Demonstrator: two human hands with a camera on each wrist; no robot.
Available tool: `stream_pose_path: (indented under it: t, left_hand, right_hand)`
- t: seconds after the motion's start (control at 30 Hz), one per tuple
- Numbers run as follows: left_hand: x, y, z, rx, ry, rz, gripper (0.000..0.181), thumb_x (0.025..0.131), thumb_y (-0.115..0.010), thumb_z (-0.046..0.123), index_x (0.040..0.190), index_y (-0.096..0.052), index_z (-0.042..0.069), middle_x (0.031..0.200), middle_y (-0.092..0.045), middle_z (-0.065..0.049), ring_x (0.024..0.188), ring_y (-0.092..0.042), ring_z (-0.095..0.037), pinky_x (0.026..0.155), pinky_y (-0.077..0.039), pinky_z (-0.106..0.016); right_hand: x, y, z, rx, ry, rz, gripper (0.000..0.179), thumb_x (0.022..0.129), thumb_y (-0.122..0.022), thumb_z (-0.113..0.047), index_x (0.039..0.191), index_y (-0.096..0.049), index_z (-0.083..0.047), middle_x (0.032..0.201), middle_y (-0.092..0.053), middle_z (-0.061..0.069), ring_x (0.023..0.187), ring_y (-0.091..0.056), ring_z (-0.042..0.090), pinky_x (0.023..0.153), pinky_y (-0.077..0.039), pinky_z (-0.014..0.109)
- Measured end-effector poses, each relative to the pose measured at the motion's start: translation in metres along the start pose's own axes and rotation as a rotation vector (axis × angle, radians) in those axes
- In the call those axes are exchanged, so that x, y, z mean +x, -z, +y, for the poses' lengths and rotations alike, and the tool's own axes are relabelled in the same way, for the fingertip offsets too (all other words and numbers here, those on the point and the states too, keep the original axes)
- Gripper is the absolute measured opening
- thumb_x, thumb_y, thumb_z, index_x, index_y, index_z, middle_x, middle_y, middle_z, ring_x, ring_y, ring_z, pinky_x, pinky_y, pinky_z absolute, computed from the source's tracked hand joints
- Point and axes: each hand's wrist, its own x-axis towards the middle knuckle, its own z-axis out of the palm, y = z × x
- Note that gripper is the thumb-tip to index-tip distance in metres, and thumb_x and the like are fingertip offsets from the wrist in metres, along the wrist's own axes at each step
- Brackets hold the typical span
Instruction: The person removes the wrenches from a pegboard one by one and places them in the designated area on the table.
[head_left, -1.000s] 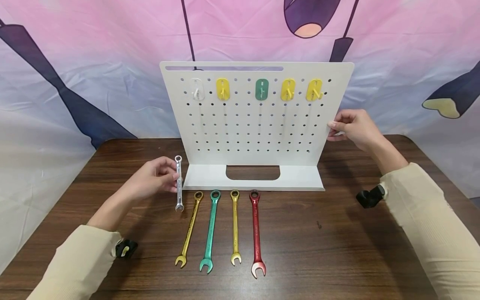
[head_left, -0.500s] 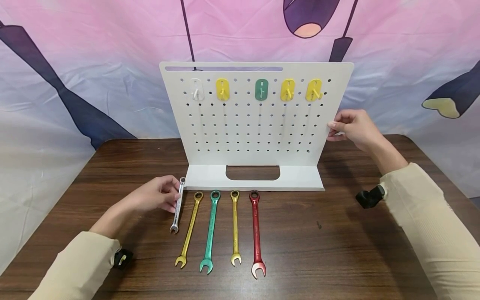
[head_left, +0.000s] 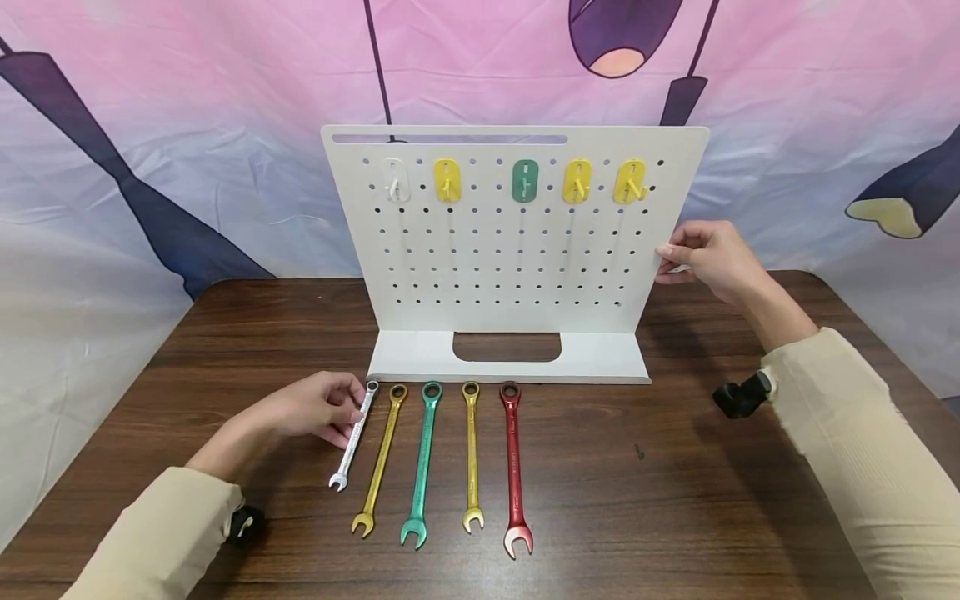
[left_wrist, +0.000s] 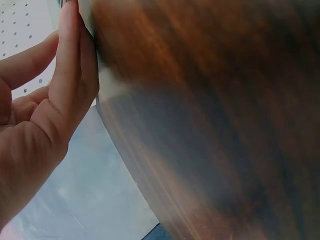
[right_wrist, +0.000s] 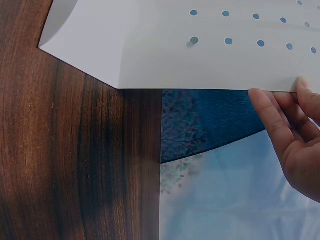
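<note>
My left hand (head_left: 318, 406) pinches a silver combination wrench (head_left: 352, 443) near its ring end, low over the table at the left of a row of wrenches. The wrench slants, open jaw end toward me. Beside it lie a yellow wrench (head_left: 382, 458), a green wrench (head_left: 422, 458), a second yellow wrench (head_left: 471, 454) and a red wrench (head_left: 513, 458). My right hand (head_left: 708, 254) grips the right edge of a white pegboard (head_left: 600, 319) between thumb and fingers, as the right wrist view also shows. In the left wrist view, my fingers (left_wrist: 70, 60) hide most of the silver wrench.
Along the pegboard's upper part hang a white hook (head_left: 396, 180), several yellow hooks (head_left: 447, 180) and a green hook (head_left: 525, 181). Its base (head_left: 412, 354) stands on the dark wooden table (head_left: 600, 500), just behind the ring ends. A patterned cloth (head_left: 247, 125) covers the wall behind.
My left hand has lowered the silver wrench toward me, from upright near the board's base to slanting beside the first yellow wrench. The right hand keeps its place on the board.
</note>
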Motion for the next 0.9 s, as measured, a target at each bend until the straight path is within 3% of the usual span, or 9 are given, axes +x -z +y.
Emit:
stream_pose_path:
  t: [0.9]
  left_hand:
    - [-0.0001, -0.0042, 0.0016, 0.069, 0.086, 0.08, 0.009, 0.086, -0.05, -0.008, 0.094, -0.046, -0.01, 0.071, -0.05, -0.009, 0.06, -0.055, -0.016, 0.058, -0.058, -0.034]
  right_hand:
    - [0.0002, -0.0006, 0.0004, 0.002, 0.004, 0.001, 0.017, 0.09, -0.055, -0.003, 0.081, -0.053, 0.011, 0.074, -0.061, 0.007, 0.069, -0.061, 0.017, 0.07, -0.057, 0.038]
